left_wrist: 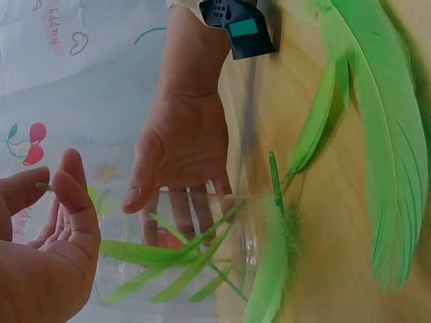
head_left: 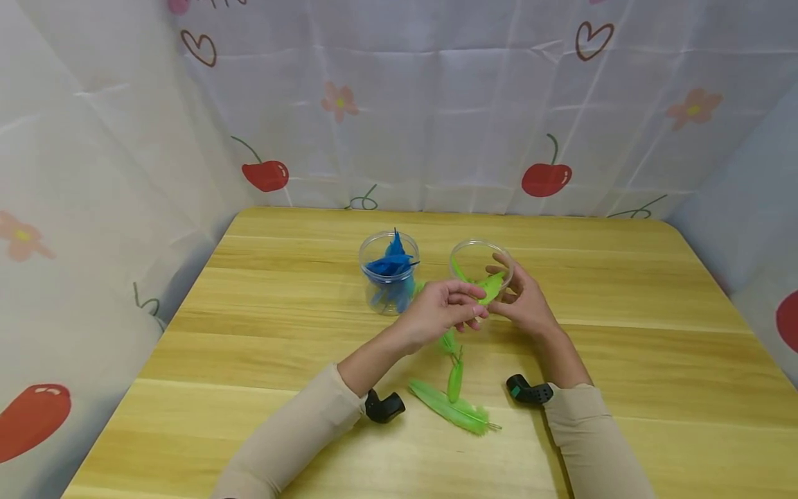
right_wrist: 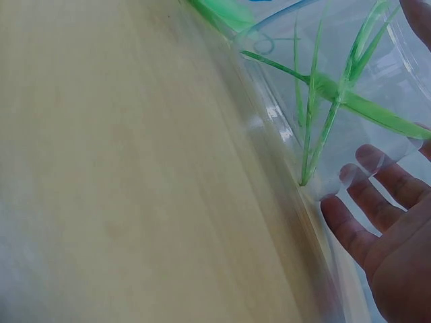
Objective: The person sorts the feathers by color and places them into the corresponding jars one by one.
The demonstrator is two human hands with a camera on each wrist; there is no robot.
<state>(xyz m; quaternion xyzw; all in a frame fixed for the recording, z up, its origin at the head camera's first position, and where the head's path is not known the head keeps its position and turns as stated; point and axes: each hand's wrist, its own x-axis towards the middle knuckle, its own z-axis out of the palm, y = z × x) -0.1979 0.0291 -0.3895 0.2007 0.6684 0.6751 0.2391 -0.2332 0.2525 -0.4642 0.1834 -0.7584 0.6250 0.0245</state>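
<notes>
My left hand (head_left: 445,308) (left_wrist: 54,249) pinches the quill of a green feather (head_left: 492,285) between thumb and fingers, its vane lying over the rim of a clear jar (head_left: 464,249) (right_wrist: 283,128). Thin green feathers (left_wrist: 168,259) (right_wrist: 316,108) lie inside that jar. My right hand (head_left: 526,305) (left_wrist: 178,148) (right_wrist: 384,249) is at the jar's right side, palm open, its fairly straight fingers (right_wrist: 350,225) resting against the clear wall. Both hands meet just in front of the jar, near the table's middle.
A second clear jar (head_left: 389,274) with blue feathers stands just left of the first. Loose green feathers (head_left: 451,409) (left_wrist: 384,134) lie on the wooden table (head_left: 623,360) between my forearms. Printed curtains (head_left: 436,104) close in the back and both sides.
</notes>
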